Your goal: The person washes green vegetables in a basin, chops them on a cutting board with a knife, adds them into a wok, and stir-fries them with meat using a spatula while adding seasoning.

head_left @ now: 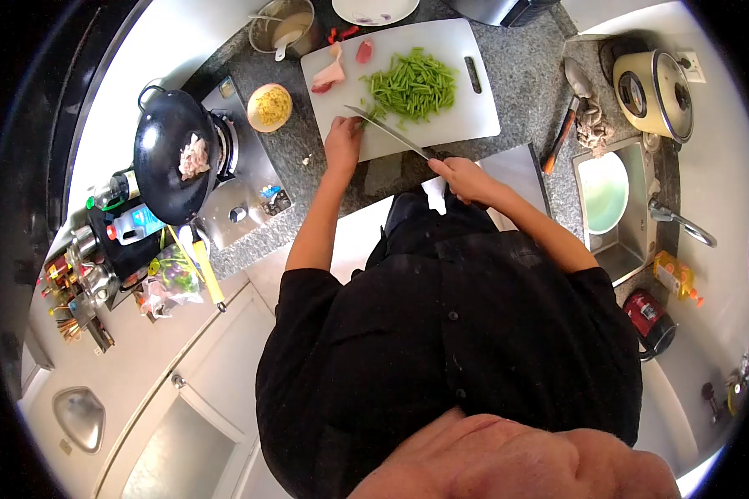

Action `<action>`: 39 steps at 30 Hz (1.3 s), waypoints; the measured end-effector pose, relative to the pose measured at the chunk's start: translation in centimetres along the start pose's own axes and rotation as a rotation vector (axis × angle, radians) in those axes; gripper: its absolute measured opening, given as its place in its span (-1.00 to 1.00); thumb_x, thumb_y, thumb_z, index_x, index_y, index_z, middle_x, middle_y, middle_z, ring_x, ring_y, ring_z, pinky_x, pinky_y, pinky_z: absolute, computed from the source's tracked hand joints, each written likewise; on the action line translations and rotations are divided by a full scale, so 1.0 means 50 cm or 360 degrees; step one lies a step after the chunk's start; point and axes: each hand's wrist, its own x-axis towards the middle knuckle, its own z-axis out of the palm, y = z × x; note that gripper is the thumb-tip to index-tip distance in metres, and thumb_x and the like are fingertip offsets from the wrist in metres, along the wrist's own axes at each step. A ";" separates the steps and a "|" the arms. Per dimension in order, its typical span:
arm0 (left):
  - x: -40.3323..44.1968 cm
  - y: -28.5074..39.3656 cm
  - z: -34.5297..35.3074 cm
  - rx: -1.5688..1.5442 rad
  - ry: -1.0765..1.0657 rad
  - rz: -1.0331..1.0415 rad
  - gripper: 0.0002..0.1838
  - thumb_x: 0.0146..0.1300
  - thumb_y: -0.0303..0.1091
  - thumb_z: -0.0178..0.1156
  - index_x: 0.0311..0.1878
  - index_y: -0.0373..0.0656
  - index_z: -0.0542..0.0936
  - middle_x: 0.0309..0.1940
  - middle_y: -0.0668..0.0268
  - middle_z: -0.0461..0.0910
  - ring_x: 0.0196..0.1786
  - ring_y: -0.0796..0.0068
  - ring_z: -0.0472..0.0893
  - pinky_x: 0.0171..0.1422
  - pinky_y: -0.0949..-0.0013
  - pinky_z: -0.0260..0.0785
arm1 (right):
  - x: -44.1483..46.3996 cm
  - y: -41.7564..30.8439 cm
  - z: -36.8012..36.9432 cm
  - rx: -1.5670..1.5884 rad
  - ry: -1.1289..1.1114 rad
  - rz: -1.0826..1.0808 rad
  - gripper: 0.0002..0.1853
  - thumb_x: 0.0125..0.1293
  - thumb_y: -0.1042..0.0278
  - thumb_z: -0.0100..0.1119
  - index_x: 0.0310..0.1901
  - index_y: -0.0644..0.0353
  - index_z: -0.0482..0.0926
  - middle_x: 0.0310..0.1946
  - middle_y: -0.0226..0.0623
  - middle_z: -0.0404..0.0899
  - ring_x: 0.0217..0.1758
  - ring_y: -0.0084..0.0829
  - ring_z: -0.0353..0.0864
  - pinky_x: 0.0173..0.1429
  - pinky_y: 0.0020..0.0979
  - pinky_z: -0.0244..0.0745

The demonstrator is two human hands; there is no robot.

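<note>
My right hand (464,179) is wrapped round the handle of a kitchen knife (395,135), at the near edge of a white cutting board (466,125). The blade points up and left across the board. At the board's lower left, my left hand (344,148) has its fingers curled against a few green bean pieces beside the blade; the fingertips are partly hidden. Cut green beans (412,86) lie in a heap on the middle of the board. A pale and pink piece of meat (329,73) and a smaller red piece (364,51) lie at its upper left.
Left stands a black wok (162,154) with pale meat pieces, on the stove. A bowl of chopped yellow bits (271,107) and a metal pot (287,25) are near the board. Right are a spatula (562,133), a sink (628,245) with a green basin (603,193), and a cooker (653,96).
</note>
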 end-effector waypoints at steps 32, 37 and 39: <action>0.007 0.008 0.050 -0.0059 0.0264 -0.0042 -0.88 0.11 -0.52 0.25 -0.29 -0.32 0.55 -0.37 0.02 0.51 -0.30 -0.04 0.54 -0.20 0.07 0.39 | 0.056 0.029 0.003 0.0252 -0.0175 0.0067 -0.32 0.41 -0.27 -0.10 -0.21 0.41 0.50 -0.66 -0.27 0.41 -0.75 -0.38 0.39 -0.66 -0.30 0.36; 0.042 0.049 0.084 -0.0174 0.0238 -0.0028 -0.77 0.12 -0.48 0.28 -0.16 -0.26 0.51 -0.26 0.05 0.54 -0.20 0.02 0.55 -0.09 0.11 0.41 | 0.001 -0.007 -0.147 0.0244 0.0315 0.0045 -0.29 0.31 -0.33 0.03 -0.02 0.35 0.54 -0.63 -0.28 0.45 -0.73 -0.43 0.38 -0.59 -0.37 0.39; 0.050 0.090 0.085 -0.0060 0.0328 0.0032 -0.75 0.12 -0.48 0.28 -0.13 -0.25 0.50 -0.23 0.06 0.53 -0.16 0.03 0.54 -0.05 0.12 0.40 | 0.005 -0.029 -0.222 -0.0216 0.0490 0.0071 -0.41 0.27 -0.16 0.11 -0.10 0.37 0.57 -0.59 -0.13 0.54 -0.70 -0.33 0.49 -0.52 -0.29 0.47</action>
